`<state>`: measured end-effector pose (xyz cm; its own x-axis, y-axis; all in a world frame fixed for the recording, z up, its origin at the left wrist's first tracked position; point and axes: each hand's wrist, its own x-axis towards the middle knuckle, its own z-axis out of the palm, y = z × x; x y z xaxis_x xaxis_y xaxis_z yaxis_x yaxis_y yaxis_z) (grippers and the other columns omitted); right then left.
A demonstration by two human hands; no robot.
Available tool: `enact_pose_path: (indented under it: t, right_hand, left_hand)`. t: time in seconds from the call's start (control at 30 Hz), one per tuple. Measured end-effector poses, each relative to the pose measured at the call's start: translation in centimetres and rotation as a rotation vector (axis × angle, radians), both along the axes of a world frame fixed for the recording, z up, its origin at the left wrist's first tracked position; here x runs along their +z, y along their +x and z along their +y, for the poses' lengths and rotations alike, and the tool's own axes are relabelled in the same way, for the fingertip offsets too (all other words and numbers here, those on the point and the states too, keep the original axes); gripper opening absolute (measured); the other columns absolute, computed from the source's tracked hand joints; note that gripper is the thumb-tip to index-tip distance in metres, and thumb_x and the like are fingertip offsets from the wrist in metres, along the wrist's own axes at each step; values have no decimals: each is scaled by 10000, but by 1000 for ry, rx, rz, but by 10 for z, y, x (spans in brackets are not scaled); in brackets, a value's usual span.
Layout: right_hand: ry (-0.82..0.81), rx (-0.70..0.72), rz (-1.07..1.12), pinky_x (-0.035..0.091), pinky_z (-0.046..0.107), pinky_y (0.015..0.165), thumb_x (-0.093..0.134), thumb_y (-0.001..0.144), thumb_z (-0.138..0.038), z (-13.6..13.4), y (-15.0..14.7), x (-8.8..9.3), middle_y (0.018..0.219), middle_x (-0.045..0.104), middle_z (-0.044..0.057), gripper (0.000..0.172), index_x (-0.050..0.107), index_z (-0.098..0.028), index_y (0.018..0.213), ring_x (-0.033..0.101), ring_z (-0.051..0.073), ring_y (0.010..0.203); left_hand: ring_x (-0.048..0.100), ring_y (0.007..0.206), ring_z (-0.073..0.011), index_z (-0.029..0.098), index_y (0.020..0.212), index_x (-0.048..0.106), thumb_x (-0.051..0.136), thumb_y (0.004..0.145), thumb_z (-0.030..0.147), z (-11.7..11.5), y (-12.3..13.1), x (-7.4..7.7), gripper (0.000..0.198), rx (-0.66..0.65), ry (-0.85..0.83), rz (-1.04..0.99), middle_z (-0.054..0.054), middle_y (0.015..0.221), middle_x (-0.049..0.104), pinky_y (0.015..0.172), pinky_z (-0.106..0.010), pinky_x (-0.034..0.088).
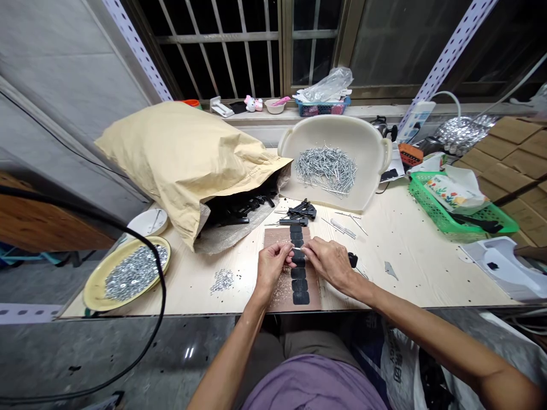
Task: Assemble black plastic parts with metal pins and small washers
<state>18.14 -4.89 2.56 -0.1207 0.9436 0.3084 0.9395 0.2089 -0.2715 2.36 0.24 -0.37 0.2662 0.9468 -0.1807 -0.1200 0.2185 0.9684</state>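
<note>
Above a strip of black pads (299, 286) on a brown board, both hands meet at a thin silver screw (296, 248). My right hand (330, 261) pinches one end of it between thumb and fingers. The fingertips of my left hand (273, 263) are closed at its other end; whether they also hold a smaller part is hidden. Just beyond the board lies a small pile of black plastic parts (299, 213). Several loose screws (343, 229) lie to the right of that pile. Another black part (352, 260) shows partly beside my right hand.
A white tub (371, 171) of long screws stands at the back. Left of it, a large paper sack (183, 154) opens onto black parts. A yellow dish (90, 293) of washers and a heap of tiny metal pieces (223, 280) sit left; a green basket (444, 229) stands right.
</note>
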Motion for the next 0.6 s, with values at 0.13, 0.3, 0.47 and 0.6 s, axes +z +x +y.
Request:
enact_pose_path:
  t: [0.13, 0.3, 0.47, 0.6]
  right_hand:
    - [-73, 6, 131, 323, 233, 590, 449, 931, -344, 2, 3, -1, 866, 622, -10, 175, 567, -227, 877, 575, 123, 724]
    - [-69, -15, 123, 322, 238, 578, 422, 942, -356, 1, 2, 0, 846, 610, -10, 212, 570, -223, 871, 551, 116, 669]
    - [-100, -18, 233, 329, 224, 570, 467, 918, -359, 2, 2, 0, 815, 616, -7, 195, 573, -223, 828, 563, 126, 708]
    - [-61, -13, 168, 327, 236, 586, 407, 944, -375, 1, 1, 1, 856, 625, 23, 251, 589, -217, 873, 564, 132, 701]
  left_hand:
    - [543, 439, -74, 120, 689, 640, 663, 730, 438, 0, 0, 1, 321, -26, 39, 45, 4, 605, 597, 464, -191, 415]
    - [528, 448, -72, 119, 735, 659, 660, 730, 441, 0, 0, 3, 322, -19, 61, 52, -4, 628, 602, 462, -195, 419]
    - [508, 448, -64, 115, 743, 661, 683, 704, 444, -4, 2, 6, 332, 15, 52, 59, 5, 621, 598, 452, -192, 419]
    - [494, 425, -60, 118, 727, 648, 685, 699, 447, -7, 6, 7, 332, 84, 59, 57, 18, 597, 585, 431, -190, 406]
